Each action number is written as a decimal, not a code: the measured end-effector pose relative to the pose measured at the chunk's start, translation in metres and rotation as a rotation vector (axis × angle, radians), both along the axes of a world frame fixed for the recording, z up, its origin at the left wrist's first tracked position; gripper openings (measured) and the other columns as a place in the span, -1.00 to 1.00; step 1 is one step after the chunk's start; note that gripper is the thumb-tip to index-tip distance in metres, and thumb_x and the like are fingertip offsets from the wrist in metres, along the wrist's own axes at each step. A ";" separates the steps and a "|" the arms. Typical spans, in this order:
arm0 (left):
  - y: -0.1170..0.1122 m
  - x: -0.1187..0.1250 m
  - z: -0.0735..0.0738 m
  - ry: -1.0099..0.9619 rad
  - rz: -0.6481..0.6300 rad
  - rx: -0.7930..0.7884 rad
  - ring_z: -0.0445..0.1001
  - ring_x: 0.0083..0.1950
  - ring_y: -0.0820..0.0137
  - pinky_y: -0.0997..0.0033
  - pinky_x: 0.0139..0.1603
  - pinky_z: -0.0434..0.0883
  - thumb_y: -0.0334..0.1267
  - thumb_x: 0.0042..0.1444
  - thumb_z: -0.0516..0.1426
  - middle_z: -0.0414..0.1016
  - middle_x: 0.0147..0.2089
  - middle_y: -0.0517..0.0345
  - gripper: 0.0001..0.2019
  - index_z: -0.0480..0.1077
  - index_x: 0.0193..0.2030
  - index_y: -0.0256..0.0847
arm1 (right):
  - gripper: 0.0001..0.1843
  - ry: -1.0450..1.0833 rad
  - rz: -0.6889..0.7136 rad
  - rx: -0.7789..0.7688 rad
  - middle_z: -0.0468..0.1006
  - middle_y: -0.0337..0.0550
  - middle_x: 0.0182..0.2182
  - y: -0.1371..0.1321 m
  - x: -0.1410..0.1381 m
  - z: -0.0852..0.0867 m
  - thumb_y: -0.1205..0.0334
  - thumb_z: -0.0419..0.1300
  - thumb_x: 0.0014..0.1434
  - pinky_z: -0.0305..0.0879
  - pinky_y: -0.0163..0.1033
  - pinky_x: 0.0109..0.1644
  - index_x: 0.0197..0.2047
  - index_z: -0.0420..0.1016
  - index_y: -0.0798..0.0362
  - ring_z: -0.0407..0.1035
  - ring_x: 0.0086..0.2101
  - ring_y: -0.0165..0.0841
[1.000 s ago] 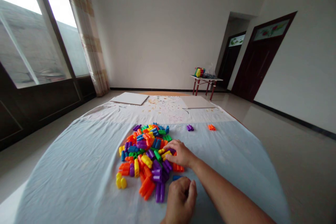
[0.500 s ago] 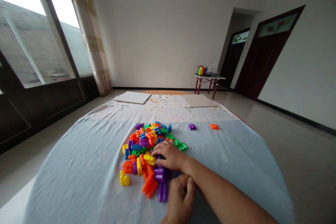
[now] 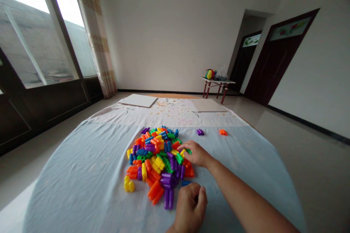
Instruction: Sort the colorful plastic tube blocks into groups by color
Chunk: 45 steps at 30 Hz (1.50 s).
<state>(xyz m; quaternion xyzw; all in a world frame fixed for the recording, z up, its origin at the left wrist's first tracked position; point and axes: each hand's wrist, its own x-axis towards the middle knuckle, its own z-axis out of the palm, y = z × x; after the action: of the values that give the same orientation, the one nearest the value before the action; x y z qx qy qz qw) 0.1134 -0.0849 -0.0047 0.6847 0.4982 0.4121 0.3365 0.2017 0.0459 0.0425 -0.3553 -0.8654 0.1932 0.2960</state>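
Observation:
A heap of bright plastic building pieces (image 3: 153, 148), joined tubes in orange, yellow, green, blue and purple, lies on the pale blue cloth. Over the heap's right edge reaches my right hand (image 3: 195, 154), palm down, fingers stretched out and apart. Its fingertips are at some yellow and green pieces (image 3: 179, 158); whether they touch is hard to see. Closer to me, my left hand (image 3: 190, 204) is closed in a fist, and what it holds, if anything, is hidden. Beside that fist lie a purple piece (image 3: 168, 198) and a partly covered blue piece (image 3: 186, 182).
Apart from the heap, a purple piece (image 3: 200, 131) and an orange piece (image 3: 223, 132) lie farther back. Two flat boards, one white (image 3: 138, 100) and one beige (image 3: 208, 105), rest at the table's far end. Behind stands a small table (image 3: 231, 81) with bags.
My right hand has moved right, from the middle of the heap to its right edge, uncovering green, yellow and purple pieces. My left fist has stayed nearly in place.

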 end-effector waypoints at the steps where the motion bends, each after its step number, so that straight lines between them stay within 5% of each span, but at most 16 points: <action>1: 0.000 0.001 0.000 0.003 -0.003 -0.003 0.13 -0.52 0.48 0.40 -0.42 0.04 -0.10 0.18 -0.19 0.12 -0.62 0.20 -0.60 0.05 -0.65 -0.17 | -0.72 0.003 0.016 0.008 0.58 -0.16 -0.23 -0.003 -0.005 0.003 0.44 0.14 0.02 0.24 -0.18 0.00 -0.19 0.55 0.04 0.39 -0.17 -0.31; 7: 0.000 0.003 0.002 0.010 -0.233 -0.089 -0.01 -0.56 0.55 0.43 -0.51 -0.05 -0.31 0.09 -0.08 -0.02 -0.62 0.29 -0.72 0.00 -0.64 -0.19 | -0.69 -0.117 0.083 0.045 0.56 -0.13 -0.38 -0.014 -0.059 0.008 0.10 0.27 0.03 0.25 -0.20 -0.11 -0.19 0.55 0.09 0.39 -0.29 -0.29; 12: 0.000 0.002 0.003 -0.051 -0.323 -0.118 -0.02 -0.54 0.55 0.46 -0.53 -0.06 -0.31 0.10 -0.11 0.00 -0.59 0.29 -0.74 0.04 -0.61 -0.19 | -0.78 -0.143 0.130 0.053 0.51 -0.18 -0.38 -0.012 -0.073 0.002 0.29 0.30 -0.04 0.26 -0.23 -0.13 -0.24 0.54 0.06 0.37 -0.28 -0.30; 18: 0.000 0.002 0.004 0.056 -0.206 -0.141 0.04 -0.57 0.54 0.46 -0.52 0.01 -0.20 0.08 -0.04 0.07 -0.65 0.27 -0.66 0.07 -0.69 -0.18 | -0.77 0.215 -0.143 -0.014 0.41 -0.22 -0.32 -0.007 -0.007 -0.010 0.48 0.17 -0.02 0.31 -0.31 -0.23 -0.25 0.39 0.05 0.36 -0.31 -0.40; 25: -0.001 0.002 0.009 0.081 -0.189 -0.156 0.17 -0.53 0.50 0.48 -0.46 0.12 -0.09 0.11 -0.07 0.21 -0.62 0.20 -0.62 0.21 -0.66 -0.19 | -0.65 0.146 -0.250 0.000 0.39 -0.19 -0.30 0.002 0.070 -0.052 0.60 -0.01 -0.08 0.35 -0.25 -0.16 -0.27 0.37 0.04 0.36 -0.29 -0.38; 30: 0.000 0.002 0.007 0.083 -0.202 -0.170 0.23 -0.50 0.48 0.47 -0.42 0.13 -0.07 0.13 -0.11 0.23 -0.60 0.18 -0.60 0.23 -0.64 -0.21 | -0.51 0.111 -0.222 0.016 0.43 -0.10 -0.16 -0.002 0.087 -0.058 0.64 -0.08 -0.19 0.25 -0.15 0.07 -0.25 0.43 0.05 0.33 -0.07 -0.32; 35: 0.002 0.003 -0.002 0.058 -0.191 -0.166 0.26 -0.48 0.47 0.46 -0.42 0.13 -0.02 0.15 -0.12 0.25 -0.58 0.16 -0.57 0.26 -0.62 -0.22 | -0.45 0.099 -0.178 -0.023 0.37 -0.01 0.05 -0.003 0.078 -0.059 0.44 0.15 -0.06 0.12 -0.02 0.19 0.06 0.35 0.05 0.23 0.08 -0.21; 38: 0.004 0.001 -0.007 0.031 -0.199 -0.159 0.27 -0.47 0.46 0.47 -0.40 0.14 0.02 0.16 -0.14 0.27 -0.56 0.15 -0.53 0.28 -0.60 -0.23 | -0.47 0.075 -0.161 -0.049 0.44 -0.03 0.00 0.000 0.072 -0.060 0.42 0.18 -0.04 0.16 -0.04 0.16 0.06 0.38 0.04 0.29 0.02 -0.23; 45: 0.006 -0.003 -0.009 0.029 -0.241 -0.152 0.23 -0.47 0.47 0.46 -0.41 0.12 0.16 0.15 -0.20 0.21 -0.57 0.17 -0.41 0.33 -0.57 -0.25 | -0.46 -0.035 -0.516 0.066 0.48 -0.11 -0.03 0.022 0.123 -0.057 0.55 0.11 -0.09 0.19 -0.13 0.13 -0.01 0.44 0.03 0.32 -0.01 -0.29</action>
<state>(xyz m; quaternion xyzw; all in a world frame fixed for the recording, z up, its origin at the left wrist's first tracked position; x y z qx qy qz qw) 0.1100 -0.0785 -0.0137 0.7179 0.4471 0.3197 0.4272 0.3244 0.0674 -0.0143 -0.5578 -0.7568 0.0766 0.3319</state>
